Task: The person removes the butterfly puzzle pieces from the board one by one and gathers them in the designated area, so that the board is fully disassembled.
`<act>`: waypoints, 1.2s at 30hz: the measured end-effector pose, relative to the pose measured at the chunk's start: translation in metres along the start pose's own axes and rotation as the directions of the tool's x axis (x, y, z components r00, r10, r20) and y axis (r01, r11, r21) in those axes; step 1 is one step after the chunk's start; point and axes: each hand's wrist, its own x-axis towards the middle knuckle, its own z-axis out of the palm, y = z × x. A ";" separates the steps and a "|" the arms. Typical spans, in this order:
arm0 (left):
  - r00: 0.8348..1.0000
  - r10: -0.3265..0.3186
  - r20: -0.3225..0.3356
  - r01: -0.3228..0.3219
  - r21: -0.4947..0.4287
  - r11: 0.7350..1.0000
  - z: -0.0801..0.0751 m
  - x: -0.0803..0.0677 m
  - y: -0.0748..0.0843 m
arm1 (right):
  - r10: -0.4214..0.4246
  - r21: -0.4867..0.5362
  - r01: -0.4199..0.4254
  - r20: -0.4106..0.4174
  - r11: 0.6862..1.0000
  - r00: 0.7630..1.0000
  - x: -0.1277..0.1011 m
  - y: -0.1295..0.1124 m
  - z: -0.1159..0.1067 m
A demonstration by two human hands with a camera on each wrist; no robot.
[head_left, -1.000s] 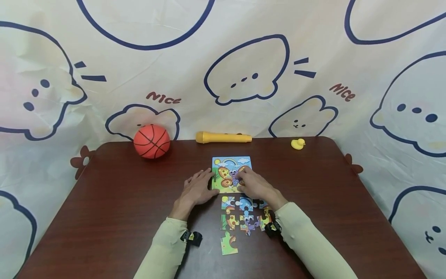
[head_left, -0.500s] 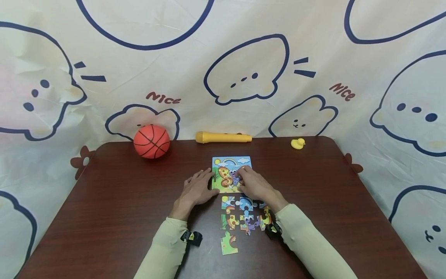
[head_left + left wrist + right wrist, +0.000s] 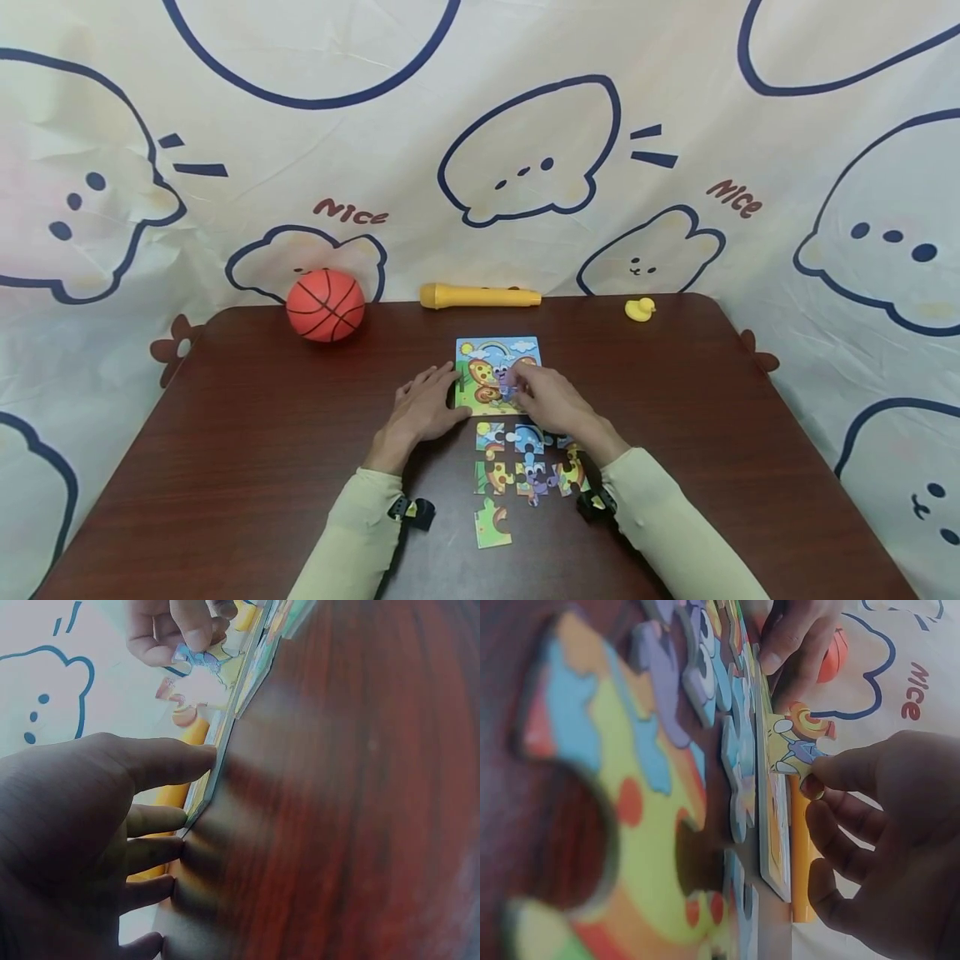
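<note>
Head view: my right hand (image 3: pixel 551 398) pinched a puzzle piece (image 3: pixel 799 746) just above the puzzle board (image 3: pixel 480 348), piece tilted up, its long axis running along the board. My left hand (image 3: pixel 423 408), fingers flat, steadied the board's left edge. A loose pinch, I judged, could drop the piece askew.

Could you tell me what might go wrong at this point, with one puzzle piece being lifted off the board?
The right hand only pinches the puzzle piece by one edge, so it could slip and drop. The left hand merely touches the puzzle board at its left edge; the board may slide. The right sleeve lies close to the loose pieces and could scatter them.
</note>
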 end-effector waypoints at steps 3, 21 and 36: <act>1.000 0.001 0.002 -0.001 -0.004 1.000 0.001 0.000 0.000 | 0.008 0.002 -0.008 -0.018 1.000 1.000 -0.005 0.002 -0.001; 1.000 0.000 -0.006 0.000 -0.004 1.000 0.001 0.000 0.000 | 0.017 0.037 -0.017 -0.004 0.999 1.000 -0.046 0.012 -0.018; 1.000 0.002 -0.014 -0.002 -0.006 1.000 0.003 0.000 0.000 | -0.102 0.066 0.092 0.159 0.994 0.982 -0.071 0.010 -0.020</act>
